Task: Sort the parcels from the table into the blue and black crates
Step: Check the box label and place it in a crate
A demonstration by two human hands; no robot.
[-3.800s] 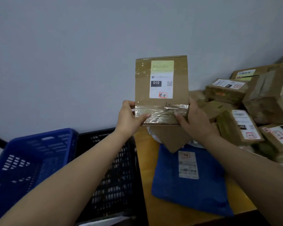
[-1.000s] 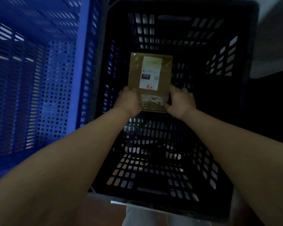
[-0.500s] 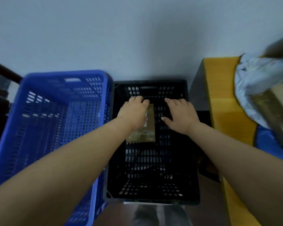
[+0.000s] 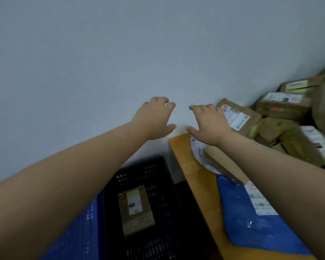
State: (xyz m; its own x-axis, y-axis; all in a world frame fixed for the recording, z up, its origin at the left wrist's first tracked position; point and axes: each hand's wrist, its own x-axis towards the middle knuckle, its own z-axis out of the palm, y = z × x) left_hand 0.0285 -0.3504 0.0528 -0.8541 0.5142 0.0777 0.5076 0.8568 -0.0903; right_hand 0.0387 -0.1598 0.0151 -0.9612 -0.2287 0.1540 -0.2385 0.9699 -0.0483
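A flat brown cardboard parcel (image 4: 136, 210) with a white and green label lies on the floor of the black crate (image 4: 158, 177). Part of the blue crate (image 4: 83, 231) shows to its left, under my left forearm. My left hand (image 4: 154, 119) and my right hand (image 4: 208, 122) are both raised in front of the wall, fingers spread, holding nothing. The right hand hovers over the table's far left corner, close to a brown labelled parcel (image 4: 238, 117). A blue plastic mailer (image 4: 251, 218) lies on the yellow table (image 4: 197, 177).
A heap of brown taped parcels (image 4: 293, 124) fills the table's far right against the wall. A grey-white bag (image 4: 201, 154) and a flat brown box (image 4: 225, 166) lie between the heap and the blue mailer. A dark gap separates the black crate from the table.
Both hands let go of the brown parcel, which now lies in the black crate. They rose out of the crate and moved up and right toward the table's parcels. My view lifted.
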